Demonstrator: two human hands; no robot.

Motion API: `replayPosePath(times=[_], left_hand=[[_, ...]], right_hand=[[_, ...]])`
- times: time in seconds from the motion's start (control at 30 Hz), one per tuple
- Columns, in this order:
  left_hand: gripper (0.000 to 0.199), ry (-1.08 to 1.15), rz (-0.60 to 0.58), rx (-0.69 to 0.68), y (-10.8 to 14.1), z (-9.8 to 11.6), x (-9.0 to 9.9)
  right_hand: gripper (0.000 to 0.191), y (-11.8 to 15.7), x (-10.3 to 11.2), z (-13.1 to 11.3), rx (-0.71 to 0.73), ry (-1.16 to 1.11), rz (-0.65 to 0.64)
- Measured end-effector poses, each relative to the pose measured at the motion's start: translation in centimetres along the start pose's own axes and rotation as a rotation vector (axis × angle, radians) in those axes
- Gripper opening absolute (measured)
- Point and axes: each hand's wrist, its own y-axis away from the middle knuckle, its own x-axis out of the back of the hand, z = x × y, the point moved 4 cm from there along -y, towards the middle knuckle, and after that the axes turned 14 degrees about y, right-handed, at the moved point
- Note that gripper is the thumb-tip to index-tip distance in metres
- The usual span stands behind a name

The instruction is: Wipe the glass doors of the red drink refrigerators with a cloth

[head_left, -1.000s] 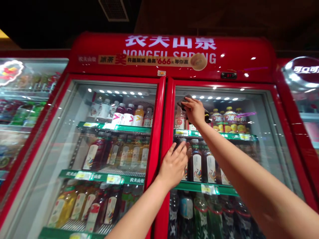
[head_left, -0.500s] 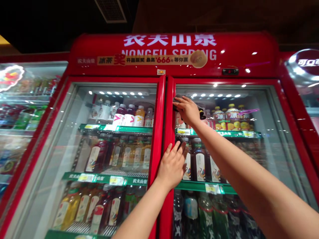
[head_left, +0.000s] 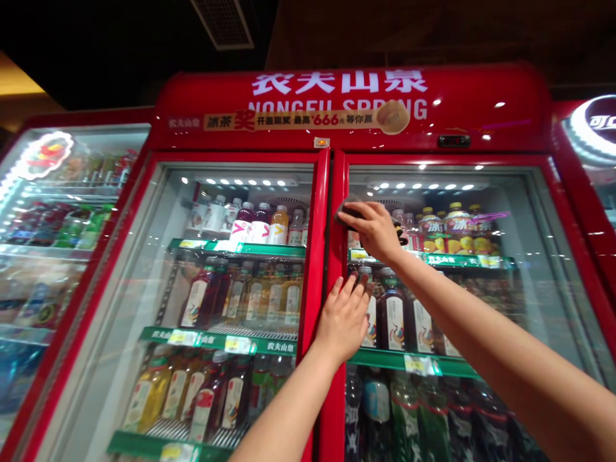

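A dark grey cloth (head_left: 347,209) is pressed under the fingers of my right hand (head_left: 380,230), against the red frame and upper glass of the right cooler door (head_left: 339,282). A black and yellow bit shows on the far side of that hand; I cannot make out whether it belongs to the cloth. Lower down, my left hand (head_left: 342,319) lies flat with its fingers spread, across the door's red frame and the edge of its glass. It holds nothing. Much of the cloth is hidden by my right hand.
The left cooler door (head_left: 320,269) is closed beside it. Bottles of juice (head_left: 250,224) and tea (head_left: 394,314) stand on green-edged shelves behind glass. A lit red header (head_left: 337,96) runs above. Another drinks cooler (head_left: 72,192) adjoins on the left, and one more stands at the right edge.
My right hand and the cloth have slid a little down the door frame. The left hand stays in about the same place on the door, while the whole view has shifted slightly.
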Motion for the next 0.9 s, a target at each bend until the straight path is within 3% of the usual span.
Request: replayPosePath(times=[0.1,0.27,0.37,0.47,0.57,0.7,0.77,0.9], left_hand=[[0.047,-0.003,-0.012,-0.014,0.2,-0.1,-0.3],[0.054,0.011,0.056,-0.043,0.5,-0.2,-0.2],[0.055,0.038,0.063,-0.035,0.5,-0.3,-0.1],[0.054,0.023,0.033,-0.039,0.5,-0.2,-0.3],[0.051,-0.009,0.017,0.024,0.6,0.1,-0.4],[0.056,-0.067,0.041,0.139,1.1,1.1,-0.1],[0.063,-0.091,0.064,0.197,1.3,1.6,0.0],[0.072,-0.112,0.084,0.264,1.5,1.8,-0.2]], right_hand=[[0.049,-1.5,-1.4,-1.2,0.113,0.028,-0.119],[0.047,-5.7,-3.0,0.1,-0.060,0.083,-0.105],[0.049,-6.4,-3.2,0.2,-0.080,0.079,-0.088],[0.049,-4.0,-2.4,-1.1,0.030,0.055,-0.111],[0.049,0.3,-0.8,-2.3,0.180,0.039,-0.181],[0.054,4.5,1.0,-1.9,0.363,-0.034,-0.246],[0.050,4.7,1.1,-0.8,0.315,-0.049,-0.222],[0.041,2.9,-0.2,0.2,0.028,0.014,-0.135]])
